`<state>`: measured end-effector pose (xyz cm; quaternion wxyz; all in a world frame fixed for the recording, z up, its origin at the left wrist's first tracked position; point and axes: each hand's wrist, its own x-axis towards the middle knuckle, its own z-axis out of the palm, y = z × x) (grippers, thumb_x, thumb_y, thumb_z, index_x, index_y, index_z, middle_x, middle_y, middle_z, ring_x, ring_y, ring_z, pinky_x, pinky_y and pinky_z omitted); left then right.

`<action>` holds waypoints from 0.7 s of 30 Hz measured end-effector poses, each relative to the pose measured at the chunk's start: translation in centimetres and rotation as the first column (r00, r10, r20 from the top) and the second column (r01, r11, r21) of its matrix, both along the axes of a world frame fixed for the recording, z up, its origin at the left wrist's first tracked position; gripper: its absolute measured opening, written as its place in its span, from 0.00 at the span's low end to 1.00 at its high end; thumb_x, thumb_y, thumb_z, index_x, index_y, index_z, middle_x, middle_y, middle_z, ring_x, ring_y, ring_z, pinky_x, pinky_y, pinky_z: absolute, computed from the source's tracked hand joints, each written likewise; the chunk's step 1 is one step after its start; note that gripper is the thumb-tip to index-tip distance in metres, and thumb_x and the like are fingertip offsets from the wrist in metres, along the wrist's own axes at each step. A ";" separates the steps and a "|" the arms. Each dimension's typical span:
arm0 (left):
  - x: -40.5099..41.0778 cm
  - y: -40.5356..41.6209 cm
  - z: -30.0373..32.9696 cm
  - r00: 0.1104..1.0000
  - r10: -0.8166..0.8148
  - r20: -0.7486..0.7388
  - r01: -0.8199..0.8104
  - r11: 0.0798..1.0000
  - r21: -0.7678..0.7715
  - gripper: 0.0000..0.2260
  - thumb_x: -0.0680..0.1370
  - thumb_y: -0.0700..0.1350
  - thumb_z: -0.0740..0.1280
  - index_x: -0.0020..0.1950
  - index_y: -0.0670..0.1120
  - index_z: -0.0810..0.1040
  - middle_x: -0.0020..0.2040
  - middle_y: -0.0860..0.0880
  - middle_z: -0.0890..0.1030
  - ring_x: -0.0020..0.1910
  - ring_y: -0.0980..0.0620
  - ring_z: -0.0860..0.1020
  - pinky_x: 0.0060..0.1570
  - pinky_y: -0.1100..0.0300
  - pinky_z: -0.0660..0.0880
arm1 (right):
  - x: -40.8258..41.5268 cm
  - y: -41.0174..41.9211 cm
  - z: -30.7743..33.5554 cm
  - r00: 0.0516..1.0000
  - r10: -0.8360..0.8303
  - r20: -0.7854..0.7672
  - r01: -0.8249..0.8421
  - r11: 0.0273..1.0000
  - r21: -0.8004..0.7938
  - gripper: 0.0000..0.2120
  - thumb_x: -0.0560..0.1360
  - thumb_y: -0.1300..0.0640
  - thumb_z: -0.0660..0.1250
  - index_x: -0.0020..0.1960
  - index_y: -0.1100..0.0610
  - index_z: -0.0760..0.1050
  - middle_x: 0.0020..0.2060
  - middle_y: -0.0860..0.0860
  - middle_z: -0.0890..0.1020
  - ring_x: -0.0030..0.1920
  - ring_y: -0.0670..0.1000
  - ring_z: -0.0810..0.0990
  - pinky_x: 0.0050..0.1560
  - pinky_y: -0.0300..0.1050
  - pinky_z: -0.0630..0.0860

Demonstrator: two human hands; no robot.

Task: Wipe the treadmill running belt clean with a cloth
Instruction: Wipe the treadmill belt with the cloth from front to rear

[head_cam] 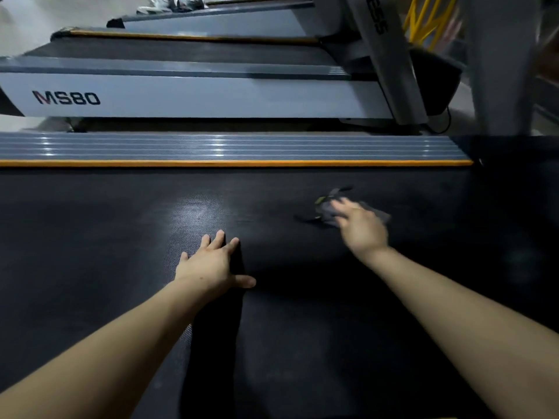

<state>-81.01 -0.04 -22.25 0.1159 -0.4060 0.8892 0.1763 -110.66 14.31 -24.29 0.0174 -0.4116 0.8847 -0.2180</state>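
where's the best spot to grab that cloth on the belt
Judging by its pose, take the cloth by its bunched middle from above: it lies crumpled low on the running belt with thin tails trailing left. The right hand already rests there; blur hides the grip.

We have broad bare running belt (pixel 90 237) to the left of our left hand (pixel 211 264), which lies flat on it with fingers spread. Between that hand and our right hand (pixel 361 228), which presses the cloth (pixel 329 207) down, a strip of belt lies open. Beyond both hands the belt runs free up to the orange edge strip (pixel 211 162) and the ribbed side rail (pixel 181 146). At far right the grey upright (pixel 499 71) blocks passage.
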 end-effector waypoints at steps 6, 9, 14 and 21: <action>-0.2 0.0 0.4 1.000 -0.021 0.013 0.022 0.999 -0.030 0.48 0.64 0.75 0.70 0.79 0.59 0.58 0.79 0.55 0.55 0.80 0.48 0.51 0.71 0.32 0.60 | 3.9 -1.1 0.8 0.956 -0.287 -0.065 0.291 0.954 0.067 0.17 0.79 0.52 0.63 0.68 0.49 0.73 0.64 0.53 0.76 0.63 0.58 0.75 0.60 0.50 0.71; -0.3 -0.1 0.5 0.999 -0.043 0.011 0.044 0.997 -0.055 0.45 0.63 0.76 0.70 0.75 0.59 0.62 0.72 0.55 0.62 0.76 0.48 0.58 0.66 0.35 0.68 | 11.3 -5.4 1.1 0.996 -0.008 -0.086 0.015 0.997 0.077 0.16 0.80 0.53 0.64 0.67 0.50 0.73 0.66 0.52 0.75 0.64 0.57 0.74 0.60 0.50 0.70; 0.3 -0.2 0.3 0.999 -0.018 -0.040 0.016 0.998 -0.062 0.48 0.61 0.78 0.68 0.76 0.57 0.64 0.77 0.55 0.62 0.77 0.50 0.59 0.69 0.40 0.67 | 11.0 -4.7 -0.2 0.944 0.328 0.028 -0.329 0.942 0.064 0.21 0.81 0.52 0.63 0.73 0.44 0.69 0.75 0.46 0.67 0.75 0.50 0.64 0.74 0.44 0.57; 1.7 1.7 0.8 0.992 -0.020 -0.126 -0.005 0.981 -0.196 0.34 0.70 0.74 0.65 0.70 0.57 0.71 0.72 0.50 0.68 0.72 0.47 0.66 0.66 0.46 0.67 | -0.7 6.3 0.7 0.968 -0.250 -0.007 0.249 0.965 0.079 0.19 0.81 0.52 0.63 0.71 0.43 0.71 0.75 0.45 0.68 0.74 0.50 0.67 0.69 0.48 0.66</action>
